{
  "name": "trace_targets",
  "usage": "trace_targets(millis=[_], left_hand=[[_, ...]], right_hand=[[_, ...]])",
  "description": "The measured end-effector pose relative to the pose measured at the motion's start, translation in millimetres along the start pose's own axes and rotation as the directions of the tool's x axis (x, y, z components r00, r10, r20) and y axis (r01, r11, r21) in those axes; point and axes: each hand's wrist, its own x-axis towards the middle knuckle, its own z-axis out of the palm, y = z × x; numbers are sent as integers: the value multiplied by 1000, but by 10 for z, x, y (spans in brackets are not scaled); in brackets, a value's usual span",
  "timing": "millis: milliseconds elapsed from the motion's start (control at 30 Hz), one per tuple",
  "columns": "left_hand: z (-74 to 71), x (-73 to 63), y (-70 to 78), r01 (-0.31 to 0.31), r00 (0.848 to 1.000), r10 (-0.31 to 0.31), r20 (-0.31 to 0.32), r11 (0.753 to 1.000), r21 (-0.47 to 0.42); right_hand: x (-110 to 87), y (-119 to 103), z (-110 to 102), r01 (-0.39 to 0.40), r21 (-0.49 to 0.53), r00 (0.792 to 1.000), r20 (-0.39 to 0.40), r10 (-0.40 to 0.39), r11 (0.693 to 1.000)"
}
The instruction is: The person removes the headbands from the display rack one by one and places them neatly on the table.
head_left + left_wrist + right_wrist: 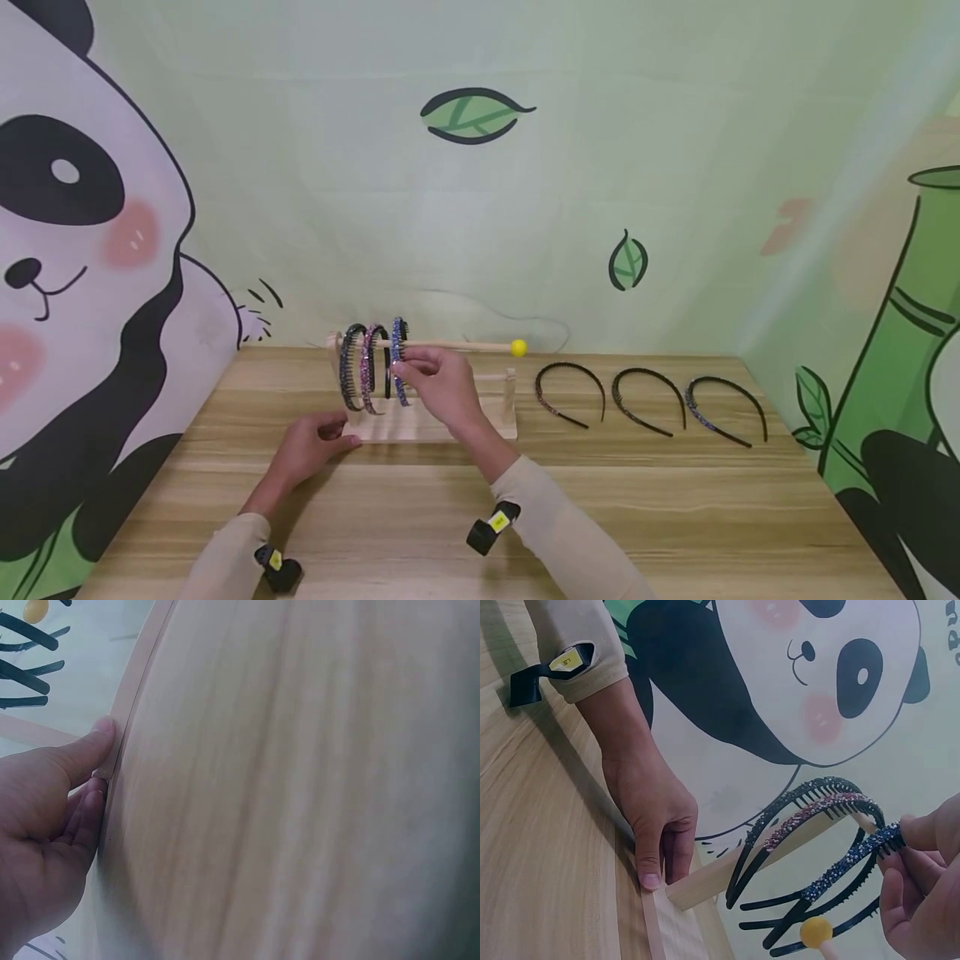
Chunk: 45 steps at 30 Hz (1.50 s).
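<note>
A wooden headband stand [438, 431] sits on the table, a yellow ball [518, 348] capping the right end of its upper rod. My left hand [306, 450] grips the left end of the stand's base between thumb and fingers. With thumb and fingertips, my right hand [447, 390] pinches a blue glittery toothed headband [847, 862], which hangs around the upper rod. Farther left on that rod hang a dark glittery headband [347, 371] and a pink glittery headband [366, 375]. In the left wrist view, the left hand [52, 825] holds the base's edge; the headbands are out of sight.
Right of the stand, three more headbands lie in a row on the wooden table [600, 508]: a pinkish one [546, 403], a dark one [621, 403] and a blue one [697, 412]. Behind the table hangs a green panda-print backdrop [337, 167].
</note>
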Motion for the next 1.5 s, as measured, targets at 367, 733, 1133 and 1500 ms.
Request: trace_targets(millis=[367, 733, 1133, 1500], left_hand=[[-2, -3, -15, 9, 1000, -9, 1, 1000, -11], [6, -4, -9, 12, 1000, -12, 0, 1000, -12], [10, -11, -5, 27, 1000, -27, 8, 1000, -5], [11, -20, -5, 33, 999, -33, 16, 999, -12]], right_hand=[[2, -27, -19, 25, 88, 1000, 8, -26, 996], [-4, -76, -96, 68, 136, 997, 19, -72, 988], [-91, -274, -285, 132, 98, 991, 18, -134, 986], [-152, -313, -465, 177, 58, 984, 5, -177, 983]])
